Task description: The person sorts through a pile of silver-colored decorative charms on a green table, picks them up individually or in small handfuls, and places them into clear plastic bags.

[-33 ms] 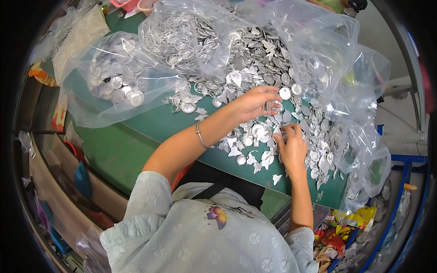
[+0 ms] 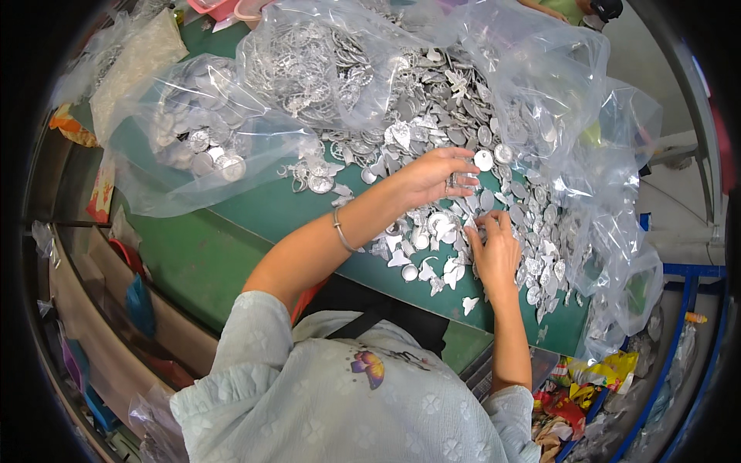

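Note:
My left hand (image 2: 438, 177) reaches over a spread of silver-grey metal charms (image 2: 441, 228), palm turned to the right and fingers apart. Its fingertips are beside a bright round disc (image 2: 483, 160) with a small hole; I see nothing gripped in them. Nearer to me, my right hand (image 2: 499, 253) is bent down to the charms, its thumb and fingers curled toward each other. Whatever lies between those fingertips is too small to make out. Among the loose pieces are ovals, discs and leaf-like shapes, lying flat on a green table (image 2: 258, 202).
Behind my hands a large clear plastic bag (image 2: 324, 69) spills a heap of charms. A smaller bag of discs (image 2: 197, 131) lies to the left, and crumpled clear plastic (image 2: 598, 185) covers the right side. Blue metal rails (image 2: 679, 339) stand at the lower right. Another person (image 2: 575, 11) is at the far right.

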Motion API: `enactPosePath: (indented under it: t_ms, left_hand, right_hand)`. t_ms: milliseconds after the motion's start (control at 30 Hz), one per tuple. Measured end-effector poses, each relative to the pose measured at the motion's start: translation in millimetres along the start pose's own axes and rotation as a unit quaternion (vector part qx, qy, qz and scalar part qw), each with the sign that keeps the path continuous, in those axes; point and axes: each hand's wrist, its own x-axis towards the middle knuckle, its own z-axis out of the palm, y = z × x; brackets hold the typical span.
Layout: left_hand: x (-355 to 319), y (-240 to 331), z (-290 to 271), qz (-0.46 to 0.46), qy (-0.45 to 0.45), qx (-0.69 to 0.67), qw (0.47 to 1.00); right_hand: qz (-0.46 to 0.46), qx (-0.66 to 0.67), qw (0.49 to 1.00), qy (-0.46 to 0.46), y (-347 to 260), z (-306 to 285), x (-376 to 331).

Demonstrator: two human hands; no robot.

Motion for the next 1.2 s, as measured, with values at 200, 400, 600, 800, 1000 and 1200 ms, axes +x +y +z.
enactPosePath:
  t_ms: [200,400,600,800,1000,1200]
  left_hand:
    - [-4,5,-9,0.011,-0.051,-0.024,0.998]
    - [-2,8,-5,0.044,-0.052,-0.002,0.998]
    - [-7,10,-8,0.056,-0.041,-0.017,0.997]
    - [-7,4,-3,-0.017,-0.065,0.005,0.998]
    - [-4,2,-5,-0.092,-0.078,-0.057,0.991]
    - [13,-13,-24,-0.088,-0.157,-0.155,0.971]
  right_hand:
    - [-0.010,0.038,0.999,0.026,2,-7,4]
    - [-0.036,0.110,0.992,-0.041,-42,16,5]
    - [0.146,0.362,0.921,0.006,12,8,-2]
    - [0.129,0.086,0.986,0.055,30,-14,16]
    - [0.119,0.386,0.913,0.060,-1,-19,34]
    - [0.095,0.360,0.924,0.089,-16,-10,56]
